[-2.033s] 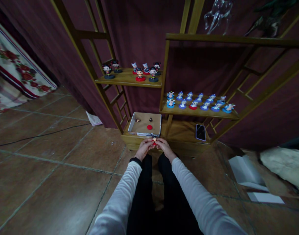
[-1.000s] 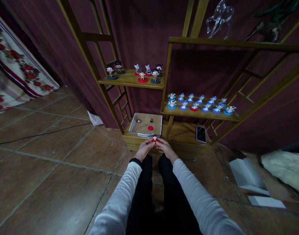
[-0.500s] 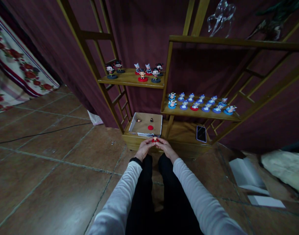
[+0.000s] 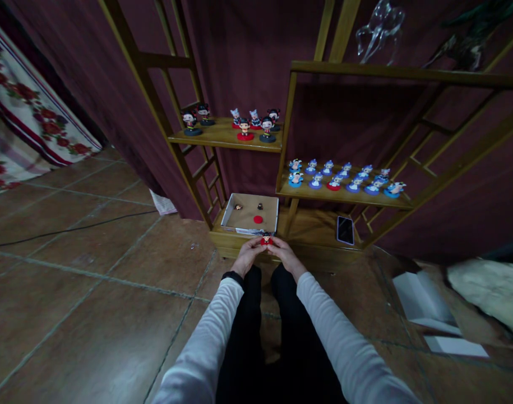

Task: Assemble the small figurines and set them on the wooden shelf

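Observation:
Between my fingers is a small figurine (image 4: 267,239) with dark hair and a red base, held upright just in front of the cabinet's lower edge. My left hand (image 4: 248,253) grips its left side, and my right hand (image 4: 283,252) grips its right side; both are closed on it. Just beyond my hands stands a shallow cardboard box (image 4: 239,229). Inside it lie a red round base (image 4: 258,219), a small dark figure piece (image 4: 260,206) and another small figure part (image 4: 238,207), too small to make out fully.
Several figurines stand on the upper left shelf (image 4: 222,136), and two rows of mostly blue and purple ones on the right shelf (image 4: 315,192). A phone (image 4: 345,230) lies on the lower board. Clear horse ornament (image 4: 381,31) above; white packaging (image 4: 426,300) on the floor at right.
The figurine has tilted or turned slightly between my fingers. Both hands stay in nearly the same place, and the box and shelves look unchanged.

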The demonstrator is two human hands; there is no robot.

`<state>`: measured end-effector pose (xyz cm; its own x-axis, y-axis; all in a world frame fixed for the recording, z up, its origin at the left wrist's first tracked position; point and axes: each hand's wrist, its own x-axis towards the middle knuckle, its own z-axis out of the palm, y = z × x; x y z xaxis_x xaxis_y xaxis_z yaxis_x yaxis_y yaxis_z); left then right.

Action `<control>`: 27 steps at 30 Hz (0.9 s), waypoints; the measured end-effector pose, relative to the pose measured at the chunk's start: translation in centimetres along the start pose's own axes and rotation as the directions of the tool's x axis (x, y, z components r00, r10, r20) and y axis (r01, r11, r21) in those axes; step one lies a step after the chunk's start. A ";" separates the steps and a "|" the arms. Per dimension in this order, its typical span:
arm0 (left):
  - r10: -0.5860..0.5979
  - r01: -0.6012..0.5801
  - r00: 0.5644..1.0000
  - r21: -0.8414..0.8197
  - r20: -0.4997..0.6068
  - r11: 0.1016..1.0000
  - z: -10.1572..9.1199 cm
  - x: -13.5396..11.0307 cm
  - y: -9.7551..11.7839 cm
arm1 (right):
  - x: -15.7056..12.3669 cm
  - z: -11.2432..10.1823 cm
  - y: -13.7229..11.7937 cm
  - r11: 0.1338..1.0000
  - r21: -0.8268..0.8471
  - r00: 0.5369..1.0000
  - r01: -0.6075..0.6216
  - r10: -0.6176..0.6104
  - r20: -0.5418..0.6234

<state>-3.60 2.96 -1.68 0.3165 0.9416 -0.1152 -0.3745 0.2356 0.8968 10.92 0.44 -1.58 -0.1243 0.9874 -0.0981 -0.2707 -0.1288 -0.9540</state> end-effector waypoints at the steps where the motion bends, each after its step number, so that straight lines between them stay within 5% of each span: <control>1: 0.000 0.000 1.000 -0.003 0.003 1.000 0.0 0.0 0.0 | 0.0 0.0 0.0 1.000 -0.003 1.000 -0.004 0.004 0.001; 27: 0.023 -0.024 1.000 0.129 0.015 0.991 0.6 -0.6 0.0 | 0.7 0.0 0.8 1.000 -0.010 0.998 -0.021 0.020 -0.065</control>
<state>-3.30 2.25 -1.34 0.3207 0.9430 -0.0886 -0.2665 0.1796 0.9469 10.67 1.03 -2.39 -0.0679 0.9884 -0.1356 -0.2584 -0.1487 -0.9545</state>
